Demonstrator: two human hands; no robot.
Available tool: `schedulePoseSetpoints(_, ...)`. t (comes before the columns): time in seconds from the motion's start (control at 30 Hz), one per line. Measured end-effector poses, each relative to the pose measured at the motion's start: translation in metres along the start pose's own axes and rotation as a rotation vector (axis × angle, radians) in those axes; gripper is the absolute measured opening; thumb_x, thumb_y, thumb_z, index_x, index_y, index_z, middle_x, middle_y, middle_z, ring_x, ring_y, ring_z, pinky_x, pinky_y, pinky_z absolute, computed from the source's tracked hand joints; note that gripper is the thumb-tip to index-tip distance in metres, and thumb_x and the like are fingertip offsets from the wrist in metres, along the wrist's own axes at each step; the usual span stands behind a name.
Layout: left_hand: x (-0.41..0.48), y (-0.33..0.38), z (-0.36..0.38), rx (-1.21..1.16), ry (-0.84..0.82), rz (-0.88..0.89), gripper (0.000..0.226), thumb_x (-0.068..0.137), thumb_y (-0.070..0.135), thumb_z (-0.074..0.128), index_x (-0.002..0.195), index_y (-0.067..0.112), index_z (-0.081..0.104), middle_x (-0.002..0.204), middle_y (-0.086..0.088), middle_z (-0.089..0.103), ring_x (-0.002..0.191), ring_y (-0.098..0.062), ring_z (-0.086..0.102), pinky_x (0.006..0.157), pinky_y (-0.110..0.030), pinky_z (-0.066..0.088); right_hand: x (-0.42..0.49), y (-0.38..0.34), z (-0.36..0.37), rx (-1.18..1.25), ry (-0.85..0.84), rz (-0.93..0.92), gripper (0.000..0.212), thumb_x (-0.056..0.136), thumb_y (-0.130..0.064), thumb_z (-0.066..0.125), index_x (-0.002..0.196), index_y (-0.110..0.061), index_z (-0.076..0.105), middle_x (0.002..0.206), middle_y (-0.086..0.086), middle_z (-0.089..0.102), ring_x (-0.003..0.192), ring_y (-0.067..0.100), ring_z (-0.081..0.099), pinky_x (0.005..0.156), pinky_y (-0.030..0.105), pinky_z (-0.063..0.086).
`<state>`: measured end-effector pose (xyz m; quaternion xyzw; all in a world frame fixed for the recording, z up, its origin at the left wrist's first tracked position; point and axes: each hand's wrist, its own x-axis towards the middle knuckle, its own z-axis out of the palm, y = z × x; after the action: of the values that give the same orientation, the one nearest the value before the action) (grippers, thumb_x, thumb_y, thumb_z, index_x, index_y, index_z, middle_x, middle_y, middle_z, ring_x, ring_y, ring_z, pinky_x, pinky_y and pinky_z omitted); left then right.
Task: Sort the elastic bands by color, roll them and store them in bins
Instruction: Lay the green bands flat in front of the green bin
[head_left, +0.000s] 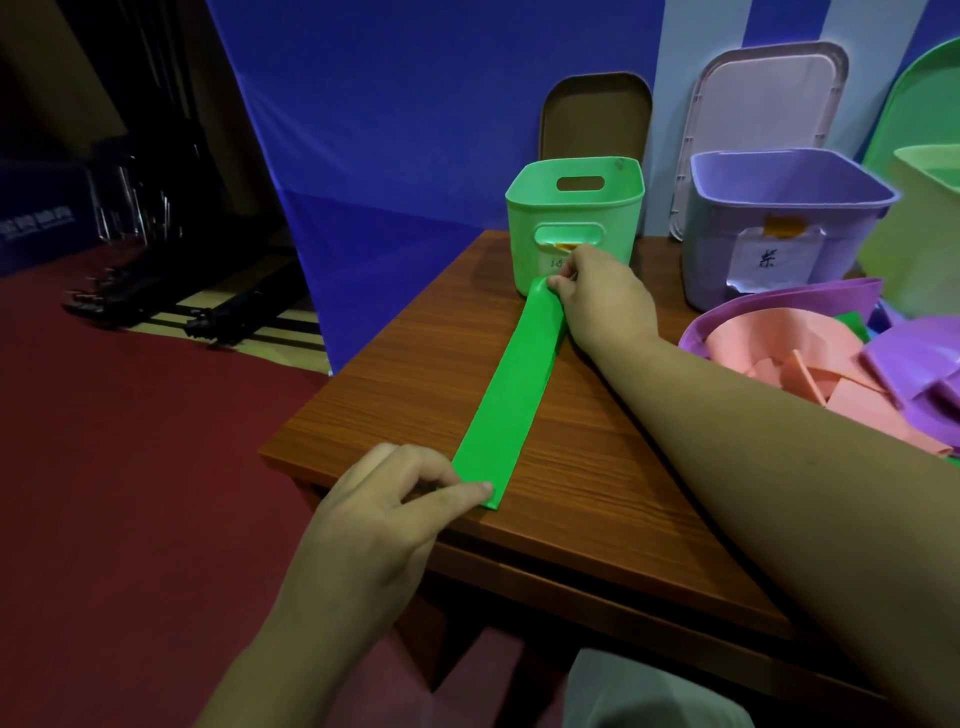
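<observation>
L hand (384, 504): I'm seeing it pinching green band (506, 400) near end
R hand (605, 299): pinching far end by green bin (571, 228)
green band: lying flat on desk (395, 395)

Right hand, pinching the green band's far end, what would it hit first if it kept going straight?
Most likely the front wall of the green bin: the right hand sits just before it, though the gap is unclear.

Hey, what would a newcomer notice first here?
A bright green band lies stretched across the wooden table, left hand pinching its near end, right hand gripping the far end by the green bin. At right, a heap of pink and purple bands.
</observation>
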<state>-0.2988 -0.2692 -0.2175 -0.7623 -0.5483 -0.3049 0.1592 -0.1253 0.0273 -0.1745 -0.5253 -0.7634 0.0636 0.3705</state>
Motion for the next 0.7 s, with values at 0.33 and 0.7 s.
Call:
schedulePoseSetpoints(0.33, -0.0011, -0.0016, -0.0012, -0.013, -0.014, 0.002, 0.035, 0.098, 0.017, 0.054, 0.120, 0.027, 0.081, 0.109, 0.008, 0.064, 0.096, -0.014, 0.057, 0.071, -0.032, 0.056, -0.0016, -0.0027, 0.0026, -0.101, -0.037, -0.041, 0.020, 0.111, -0.039, 0.051, 0.110, -0.020, 0.053, 0.093, 0.000, 0.059, 0.084, 0.027, 0.056, 0.072, 0.042, 0.045)
schedulePoseSetpoints(0.7, 0.0006, -0.0040, -0.0001, -0.053, -0.046, -0.009, 0.038, 0.097, 0.013, 0.057, 0.122, 0.029, 0.080, 0.112, 0.011, 0.063, 0.101, -0.004, 0.050, 0.082, -0.012, 0.041, -0.0001, 0.0029, 0.0069, -0.166, -0.065, -0.046, 0.016, 0.109, -0.034, 0.056, 0.107, -0.019, 0.053, 0.088, 0.001, 0.057, 0.081, 0.028, 0.054, 0.072, 0.041, 0.044)
